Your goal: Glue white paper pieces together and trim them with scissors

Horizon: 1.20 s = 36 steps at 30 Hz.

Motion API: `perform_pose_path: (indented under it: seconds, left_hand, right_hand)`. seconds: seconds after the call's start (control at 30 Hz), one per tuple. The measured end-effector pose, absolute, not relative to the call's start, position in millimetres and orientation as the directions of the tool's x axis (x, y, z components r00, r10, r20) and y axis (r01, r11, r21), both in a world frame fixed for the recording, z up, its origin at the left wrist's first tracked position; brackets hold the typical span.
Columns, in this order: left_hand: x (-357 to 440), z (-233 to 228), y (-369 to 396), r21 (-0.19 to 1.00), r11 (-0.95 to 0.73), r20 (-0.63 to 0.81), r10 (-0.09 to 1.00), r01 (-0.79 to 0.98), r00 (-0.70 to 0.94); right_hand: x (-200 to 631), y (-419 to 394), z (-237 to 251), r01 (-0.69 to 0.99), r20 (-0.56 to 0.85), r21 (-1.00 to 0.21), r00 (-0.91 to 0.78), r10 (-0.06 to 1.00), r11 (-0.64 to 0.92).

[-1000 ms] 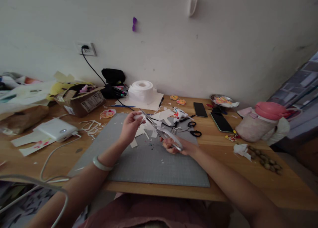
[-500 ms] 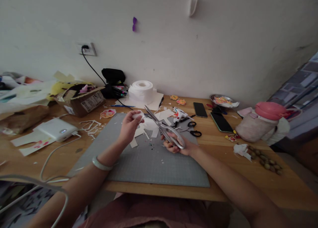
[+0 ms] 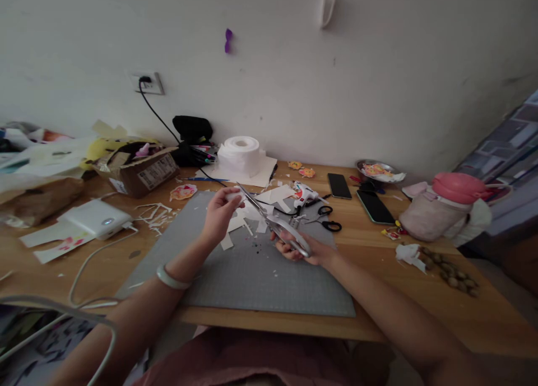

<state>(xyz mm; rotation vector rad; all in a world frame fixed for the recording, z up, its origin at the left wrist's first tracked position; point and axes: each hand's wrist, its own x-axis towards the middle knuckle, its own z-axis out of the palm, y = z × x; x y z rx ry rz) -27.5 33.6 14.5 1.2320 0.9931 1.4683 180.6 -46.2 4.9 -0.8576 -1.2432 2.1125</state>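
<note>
My left hand (image 3: 219,215) is closed, pinching a small white piece (image 3: 236,194) that looks like paper or tissue. In my right hand (image 3: 294,246) is a large pair of silver scissors (image 3: 275,222), fingers through the handles. The blades point up and to the left, with their tips beside the white piece; whether they touch it I cannot tell. Below both hands lies a grey cutting mat (image 3: 252,279) with white paper scraps (image 3: 227,241) on it. A white glue gun (image 3: 305,194) and black-handled scissors (image 3: 331,225) rest just beyond my right hand.
A white roll (image 3: 239,157) stands at the back. To the left are a cardboard box (image 3: 145,173) and a white power bank (image 3: 98,218) with cables. Two phones (image 3: 338,185), a metal bowl (image 3: 378,170) and a pink-lidded container (image 3: 437,209) stand right.
The scissor blades have closed together, and their tips have dropped slightly down and left toward the white piece. My left hand stays almost still.
</note>
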Motion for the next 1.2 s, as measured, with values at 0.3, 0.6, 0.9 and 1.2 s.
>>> perform_pose_path:
  seconds: [0.3, 0.6, 0.9, 1.2]
  left_hand:
    - [-26, 15, 32, 0.969, -0.215, 0.213, 0.977, -0.124, -0.030]
    - [-25, 17, 31, 0.971, -0.191, 0.189, 0.982, -0.141, -0.028]
    - [-25, 18, 31, 0.969, -0.178, 0.177, 0.984, -0.173, -0.022]
    - [-25, 19, 29, 0.973, -0.198, 0.199, 0.980, -0.116, -0.002]
  right_hand:
    - [176, -48, 12, -0.128, -0.254, -0.898, -0.630, 0.733, -0.421]
    - [179, -45, 6, -0.126, -0.232, -0.908, -0.644, 0.729, -0.400]
    - [180, -45, 1, -0.150, -0.208, -0.906, -0.656, 0.726, -0.395]
    - [184, -45, 0, -0.162, -0.210, -0.889, -0.687, 0.695, -0.428]
